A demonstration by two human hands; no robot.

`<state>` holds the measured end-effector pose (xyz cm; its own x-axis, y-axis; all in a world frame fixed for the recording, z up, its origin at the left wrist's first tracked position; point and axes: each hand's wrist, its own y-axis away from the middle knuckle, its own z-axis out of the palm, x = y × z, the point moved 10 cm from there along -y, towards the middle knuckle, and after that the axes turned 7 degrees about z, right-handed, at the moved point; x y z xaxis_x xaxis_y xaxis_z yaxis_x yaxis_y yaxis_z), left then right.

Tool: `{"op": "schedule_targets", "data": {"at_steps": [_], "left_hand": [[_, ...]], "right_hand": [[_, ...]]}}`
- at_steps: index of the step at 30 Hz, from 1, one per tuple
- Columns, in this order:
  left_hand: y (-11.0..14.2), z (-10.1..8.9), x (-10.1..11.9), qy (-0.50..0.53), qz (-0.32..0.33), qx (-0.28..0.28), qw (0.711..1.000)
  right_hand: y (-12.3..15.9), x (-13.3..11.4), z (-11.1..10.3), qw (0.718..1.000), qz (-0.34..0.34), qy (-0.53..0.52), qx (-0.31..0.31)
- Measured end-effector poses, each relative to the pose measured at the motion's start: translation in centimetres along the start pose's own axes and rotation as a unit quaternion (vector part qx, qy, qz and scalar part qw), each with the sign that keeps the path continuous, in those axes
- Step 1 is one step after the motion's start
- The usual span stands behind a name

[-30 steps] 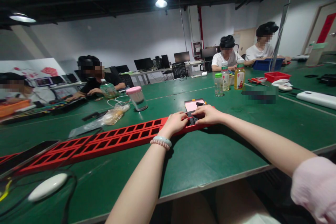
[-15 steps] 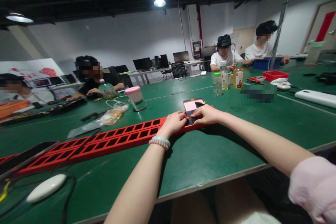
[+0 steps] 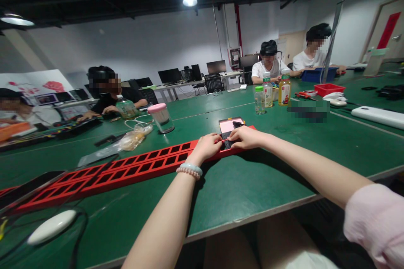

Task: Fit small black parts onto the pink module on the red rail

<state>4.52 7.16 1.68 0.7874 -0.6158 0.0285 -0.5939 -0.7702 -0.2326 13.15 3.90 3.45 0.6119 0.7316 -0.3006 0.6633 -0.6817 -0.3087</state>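
A long red rack (image 3: 164, 160) with two rows of square slots lies slantwise on the green table, running from the lower left to my hands. My left hand (image 3: 206, 147) rests over it near its right end, fingers curled round the frame and fingertips by a dark slot. To the right, my right hand (image 3: 244, 138) has its fingers closed on a small black piece (image 3: 229, 143) at a slot; the fingers hide part of it. Just behind my hands lies a small tray (image 3: 229, 126) with a pink surface and a black piece on it.
On the left are a phone (image 3: 31, 188), a white mouse-like object (image 3: 52, 227) and dark cables. A pink-lidded jar (image 3: 161, 118) and a plastic bag (image 3: 134, 138) stand behind the rack. Drink bottles (image 3: 284, 88) and a red bin (image 3: 330, 89) are further back. Several people sit around the table.
The view has shifted slightly, moving everything a little to the left. Both hands stay at the same part of the rack, with barely any finger movement.
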Motion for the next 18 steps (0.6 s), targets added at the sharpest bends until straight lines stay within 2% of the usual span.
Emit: {"op": "schedule_targets", "data": {"at_steps": [9,18], "left_hand": [[0.1,0.0,-0.1,0.01,-0.017,-0.006,1.0],[0.0,-0.1,0.1,0.001,0.014,0.004,1.0]], "right_hand": [[-0.1,-0.4,0.8,0.998,-0.04,0.047,-0.022],[0.1,-1.6,1.4,0.985,0.021,0.164,-0.056]]}}
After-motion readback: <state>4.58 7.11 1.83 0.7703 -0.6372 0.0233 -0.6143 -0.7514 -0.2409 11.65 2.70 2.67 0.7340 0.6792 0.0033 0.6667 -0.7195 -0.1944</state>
